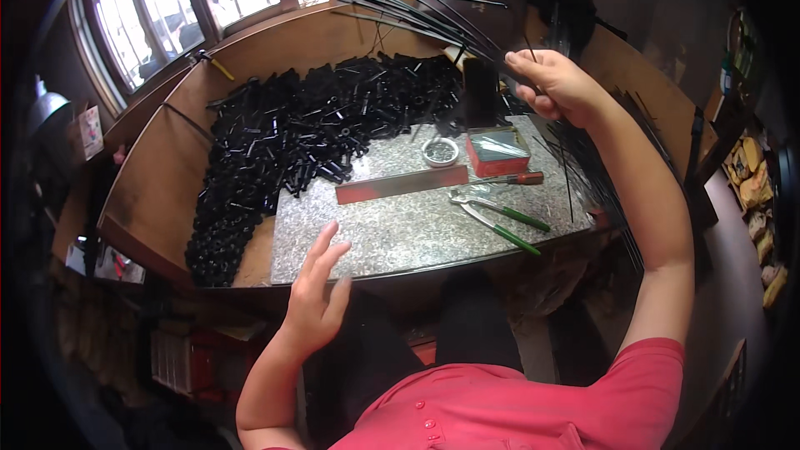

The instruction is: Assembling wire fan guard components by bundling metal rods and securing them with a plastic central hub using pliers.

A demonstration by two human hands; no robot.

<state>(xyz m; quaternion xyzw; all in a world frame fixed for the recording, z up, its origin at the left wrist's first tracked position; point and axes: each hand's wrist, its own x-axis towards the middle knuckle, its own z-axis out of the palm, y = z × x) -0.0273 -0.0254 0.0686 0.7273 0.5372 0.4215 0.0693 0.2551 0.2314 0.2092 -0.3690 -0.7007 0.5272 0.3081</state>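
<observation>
My left hand [315, 300] hovers in front of the near edge of a speckled stone slab [383, 242], open, fingers apart and holding nothing. Raised at the back right, my right hand [554, 85] has its fingers curled and pinched on a thin dark piece [518, 75], blurred, its exact kind unclear. Beside those fingers, long thin black rods [417, 23] fan out to the upper left. Below, on the slab, are a red open box [498, 154] of thin pieces and a round white dish [440, 152] of small bits.
Green-handled pliers [500, 221], a red-handled screwdriver [525, 177] and a reddish metal bar [402, 184] lie on the slab. Small black tubular parts [308, 121] are heaped at left and back. A curved wooden rim [146, 175] encloses the bench; a hammer [215, 65] rests on it.
</observation>
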